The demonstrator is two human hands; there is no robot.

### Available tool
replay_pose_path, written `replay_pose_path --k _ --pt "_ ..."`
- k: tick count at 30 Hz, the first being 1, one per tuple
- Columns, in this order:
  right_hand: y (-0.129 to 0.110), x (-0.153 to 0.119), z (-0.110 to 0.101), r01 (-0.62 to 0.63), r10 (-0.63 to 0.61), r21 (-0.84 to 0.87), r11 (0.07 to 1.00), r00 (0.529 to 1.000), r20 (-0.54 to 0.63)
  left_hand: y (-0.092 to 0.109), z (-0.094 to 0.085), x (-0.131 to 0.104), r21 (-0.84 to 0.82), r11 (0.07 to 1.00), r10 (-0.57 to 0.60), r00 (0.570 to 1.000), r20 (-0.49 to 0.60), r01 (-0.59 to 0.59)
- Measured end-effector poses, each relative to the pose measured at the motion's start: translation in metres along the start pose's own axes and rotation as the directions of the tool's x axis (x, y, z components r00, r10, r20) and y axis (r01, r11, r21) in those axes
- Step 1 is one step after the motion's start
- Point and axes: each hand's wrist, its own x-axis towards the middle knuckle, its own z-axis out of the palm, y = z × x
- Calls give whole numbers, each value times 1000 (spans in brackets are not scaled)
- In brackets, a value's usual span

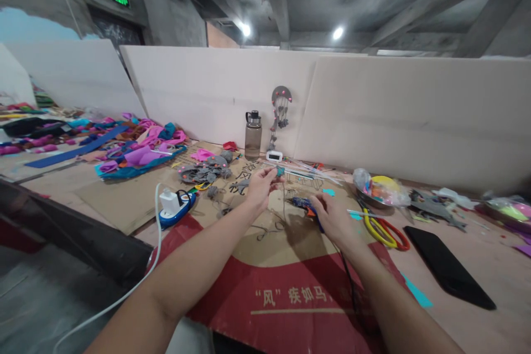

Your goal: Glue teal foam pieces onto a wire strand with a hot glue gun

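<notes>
My left hand (261,188) pinches a small teal piece (280,170), felt-like in look, above the cardboard. A grey strand of yarn (284,199) hangs down below it. In my right hand (331,214) is a blue glue gun (302,202), its nozzle pointing left toward the strand. A black cord (352,282) runs from under that hand down across the red part of the cardboard (232,298). Loose loops of grey yarn (262,231) lie on the cardboard between my forearms.
Yellow-and-red-handled scissors (385,232) and a black phone (448,265) lie at right, near a bowl (375,197). A blue power strip (177,213) with a white cable sits left. Behind stand a bottle (253,138) and white boards (186,88). Felt scraps (145,149) pile up left.
</notes>
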Motion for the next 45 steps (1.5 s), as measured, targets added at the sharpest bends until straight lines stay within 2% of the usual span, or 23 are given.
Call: replay_pose_path --k 3,5,8,13,16,18,20,22,24,26,29,35,40,42,45 --pt "23 4 -2 -53 30 -237 970 995 -100 1 2 -1 -13 1000 10 1000 -7 -10" --pt "35 3 2 -83 69 -277 957 996 -58 2 3 -2 -18 1000 2 1000 -4 -2" --pt "40 -2 10 -150 154 -203 968 988 3 3 5 -4 -19 1000 -16 1000 1 16" --pt "34 1 11 -258 260 -67 964 966 14 4 5 -5 -16 1000 -11 1000 22 12" --pt "31 7 7 -291 291 25 957 956 -25 5 4 -4 56 998 35 999 -7 -34" --pt "26 9 7 -299 313 168 939 947 -67 5 2 -3 126 987 99 995 -21 -96" --pt "16 7 7 -271 324 402 874 944 -69 4 1 -1 168 973 158 987 -6 -155" --pt "2 3 7 -204 288 603 771 956 -45 2 0 -1 169 968 184 983 22 -185" --pt "-13 -2 5 -129 215 669 732 976 -47 0 0 0 153 971 182 982 45 -186" --pt "-26 -6 1 -78 165 679 730 984 -64 -2 0 -1 142 974 168 983 67 -176" --pt "-35 -10 -4 -49 153 680 732 984 -94 -4 0 -2 140 976 156 983 100 -169" --pt "-28 -10 -2 3 126 697 717 983 -134 -5 1 -5 85 991 90 991 103 -99" --pt "-31 -12 -1 -14 90 715 699 994 -69 -4 3 -4 72 997 23 998 54 -26" --pt "-34 -13 -3 -10 70 685 729 996 -60 -3 3 -4 75 997 18 999 47 -22" --pt "-38 -14 -7 9 55 572 820 994 -95 -2 3 -5 83 996 30 998 50 -34"
